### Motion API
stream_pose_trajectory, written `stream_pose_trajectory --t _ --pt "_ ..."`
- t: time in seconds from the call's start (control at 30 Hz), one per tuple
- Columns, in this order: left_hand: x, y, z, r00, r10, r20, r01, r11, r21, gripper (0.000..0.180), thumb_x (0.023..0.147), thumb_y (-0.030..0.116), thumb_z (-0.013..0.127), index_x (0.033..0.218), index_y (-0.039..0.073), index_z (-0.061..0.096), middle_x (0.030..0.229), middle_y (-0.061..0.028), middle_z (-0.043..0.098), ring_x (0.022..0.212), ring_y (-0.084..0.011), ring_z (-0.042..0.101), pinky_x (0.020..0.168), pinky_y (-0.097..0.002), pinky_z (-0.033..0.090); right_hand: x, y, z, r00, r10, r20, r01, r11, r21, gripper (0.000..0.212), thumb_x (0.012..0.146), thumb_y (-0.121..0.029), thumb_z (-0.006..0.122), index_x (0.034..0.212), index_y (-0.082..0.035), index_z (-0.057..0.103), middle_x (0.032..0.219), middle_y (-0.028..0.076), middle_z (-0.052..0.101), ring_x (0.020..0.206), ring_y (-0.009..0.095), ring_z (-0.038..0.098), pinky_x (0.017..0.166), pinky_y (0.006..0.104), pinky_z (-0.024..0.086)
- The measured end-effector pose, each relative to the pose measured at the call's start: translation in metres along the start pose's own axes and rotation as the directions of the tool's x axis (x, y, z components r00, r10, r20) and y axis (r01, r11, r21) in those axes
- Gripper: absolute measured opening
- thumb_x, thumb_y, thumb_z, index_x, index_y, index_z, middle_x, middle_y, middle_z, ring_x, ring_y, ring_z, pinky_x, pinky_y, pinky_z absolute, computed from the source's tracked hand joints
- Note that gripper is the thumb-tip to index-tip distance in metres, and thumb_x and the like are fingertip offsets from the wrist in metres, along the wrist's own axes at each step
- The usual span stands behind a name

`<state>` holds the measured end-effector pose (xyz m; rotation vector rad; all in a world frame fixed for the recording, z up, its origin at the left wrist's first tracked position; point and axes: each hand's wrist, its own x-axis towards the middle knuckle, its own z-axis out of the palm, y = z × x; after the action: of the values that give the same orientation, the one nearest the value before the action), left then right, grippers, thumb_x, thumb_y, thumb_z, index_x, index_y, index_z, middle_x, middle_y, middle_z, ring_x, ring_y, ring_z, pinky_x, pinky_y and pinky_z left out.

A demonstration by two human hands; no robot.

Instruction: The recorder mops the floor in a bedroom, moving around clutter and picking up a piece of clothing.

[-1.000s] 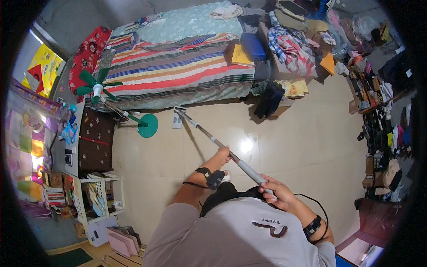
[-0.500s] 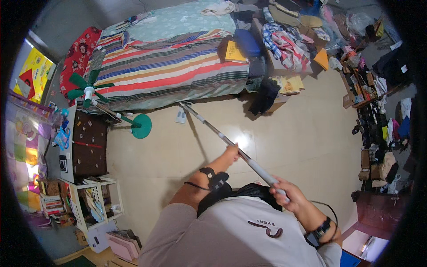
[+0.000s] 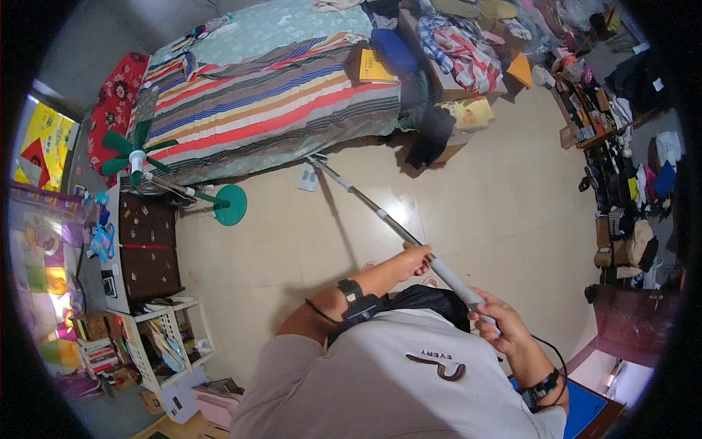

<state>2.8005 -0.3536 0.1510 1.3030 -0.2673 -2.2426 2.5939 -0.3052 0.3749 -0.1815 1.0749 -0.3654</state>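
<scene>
A long metal pole (image 3: 391,219) with a grey grip, like a mop handle, slants from my body to the bed's lower edge. Its far end meets a small pale fitting (image 3: 316,158); whatever lies past that under the bed is hidden. My left hand (image 3: 417,261) is wrapped round the pole just above the grip. Close to my waist, my right hand (image 3: 501,319) holds the grip's near end. A white flat piece with greyish patches (image 3: 307,178) shows on the floor beside the far end.
A green fan (image 3: 230,205) stands left by the striped-covered bed (image 3: 270,110). Boxes with clothes (image 3: 468,66) and a dark cloth (image 3: 429,137) are at the bed's right end. Shelves of shoes and clutter (image 3: 607,197) line the right; a white rack (image 3: 157,340) stands lower left.
Both hands have moved right and toward my body, with the pole. Its far end stays at the bed's edge. My view has shifted slightly, and slippered feet now show below the pole.
</scene>
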Motion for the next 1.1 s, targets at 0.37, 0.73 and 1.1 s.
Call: stream_pose_trajectory --t 0.37,0.73,1.1 --pt "0.059 0.018 -0.06 0.963 0.069 -0.262 -0.011 0.976 0.216 0.047 0.091 0.031 0.047 0.11 -0.002 0.019 0.067 -0.0093 0.05 0.041 -0.0127 0.045 0.029 -0.0246 0.032 0.073 0.019 -0.005 0.995 0.03 0.099 -0.056 0.961 0.271 0.044 0.086 -0.012 0.055 0.128 -0.01 0.04 0.077 0.006 0.051 0.043 0.005 0.034 0.035 0.0157 0.029" --pt "-0.01 -0.017 0.032 0.997 -0.076 -0.018 0.078 0.937 0.342 0.069 0.092 0.045 0.046 0.117 -0.009 0.011 0.079 -0.0147 0.054 0.041 -0.017 0.05 0.031 -0.027 0.038 -0.031 0.032 -0.021 0.997 0.048 -0.059 -0.033 0.97 0.241 0.053 0.082 -0.01 0.057 0.132 -0.01 0.04 0.078 0.007 0.05 0.043 0.003 0.032 0.032 0.0145 0.024" --pt "0.058 0.013 -0.033 0.988 -0.038 -0.148 0.094 0.917 0.388 0.073 0.093 0.044 0.041 0.125 -0.009 0.004 0.097 -0.0202 0.06 0.055 -0.0233 0.063 0.042 -0.0325 0.049 0.038 0.015 -0.027 0.991 0.129 0.047 -0.137 0.926 0.353 0.038 0.088 -0.013 0.054 0.125 -0.016 0.045 0.078 0.006 0.05 0.044 0.005 0.034 0.033 0.016 0.026"
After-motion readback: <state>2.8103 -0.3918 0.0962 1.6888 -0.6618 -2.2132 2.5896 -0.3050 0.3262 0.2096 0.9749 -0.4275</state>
